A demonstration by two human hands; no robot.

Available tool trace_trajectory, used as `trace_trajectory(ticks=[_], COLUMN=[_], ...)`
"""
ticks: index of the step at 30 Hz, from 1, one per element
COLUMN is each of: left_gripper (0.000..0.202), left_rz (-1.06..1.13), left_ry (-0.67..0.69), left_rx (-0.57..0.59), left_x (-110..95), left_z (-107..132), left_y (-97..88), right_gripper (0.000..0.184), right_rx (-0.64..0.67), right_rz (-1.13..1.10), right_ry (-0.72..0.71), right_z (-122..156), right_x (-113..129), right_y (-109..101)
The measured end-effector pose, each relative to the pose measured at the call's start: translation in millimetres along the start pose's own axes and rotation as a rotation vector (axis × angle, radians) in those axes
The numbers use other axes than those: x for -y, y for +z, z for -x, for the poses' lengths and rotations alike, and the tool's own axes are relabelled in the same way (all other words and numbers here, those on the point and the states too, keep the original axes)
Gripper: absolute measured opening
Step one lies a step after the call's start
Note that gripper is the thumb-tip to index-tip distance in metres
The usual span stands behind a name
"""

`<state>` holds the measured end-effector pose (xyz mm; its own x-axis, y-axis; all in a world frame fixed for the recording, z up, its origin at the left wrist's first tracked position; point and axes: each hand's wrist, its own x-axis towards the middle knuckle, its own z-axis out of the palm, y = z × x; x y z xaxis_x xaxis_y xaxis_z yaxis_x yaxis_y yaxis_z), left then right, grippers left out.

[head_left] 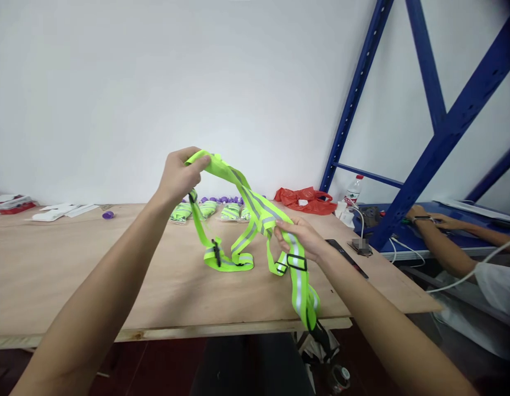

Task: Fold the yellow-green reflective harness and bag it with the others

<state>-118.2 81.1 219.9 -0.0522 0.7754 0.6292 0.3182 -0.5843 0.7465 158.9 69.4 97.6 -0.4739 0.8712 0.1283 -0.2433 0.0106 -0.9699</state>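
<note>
A neon-yellow reflective vest point(263, 208) made of straps with silver stripes stretches between my two hands above the table. My left hand point(181, 171) pinches one end of a strap, held up high on the left. Lower on the right, my right hand point(298, 236) grips the straps where they meet. Below that hand a strap with a black slider buckle point(297, 262) hangs past the table's front edge. Another loop with a black clip point(216, 253) droops onto the tabletop between my hands.
Several bagged neon-yellow bundles point(181, 212) and purple pieces lie along the wall. White slips point(59, 212) and a purple item point(108, 215) are left. Rightward are a red plastic bag point(306, 200), a bottle point(354, 190), a dark phone point(345, 256) and blue rack posts point(354, 88); a co-worker's arms point(444, 242) are beyond.
</note>
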Motion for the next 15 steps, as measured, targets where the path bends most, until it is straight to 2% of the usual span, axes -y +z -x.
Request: trace_trajectory(ticks=[5,7,10,13,15], left_gripper=[0.016,0.018,0.027,0.033,0.034], left_rz=[-0.11,-0.193,-0.322,-0.401,-0.426], left_ry=[-0.04,-0.041,-0.061,-0.089,-0.104], left_rx=[0.055,0.116,0.187,0.156,0.111], left_x=[8,7,0,-8,-14], left_z=[9,12,14,13,11], left_y=[-23.1,-32.9,-48.2,-61.0,-66.7], right_gripper=[0.035,0.039,0.039,0.038,0.035], right_rx=[0.037,0.026,0.019,0.038,0.003], right_rz=[0.228,0.434,0.816,1.129,1.271], right_ry=[-0.056,-0.068,-0.003,0.054,0.031], right_z=[0,0,1,1,0], right_x=[49,70,101,126,136], right_y=[-15,-20,-27,-38,-48])
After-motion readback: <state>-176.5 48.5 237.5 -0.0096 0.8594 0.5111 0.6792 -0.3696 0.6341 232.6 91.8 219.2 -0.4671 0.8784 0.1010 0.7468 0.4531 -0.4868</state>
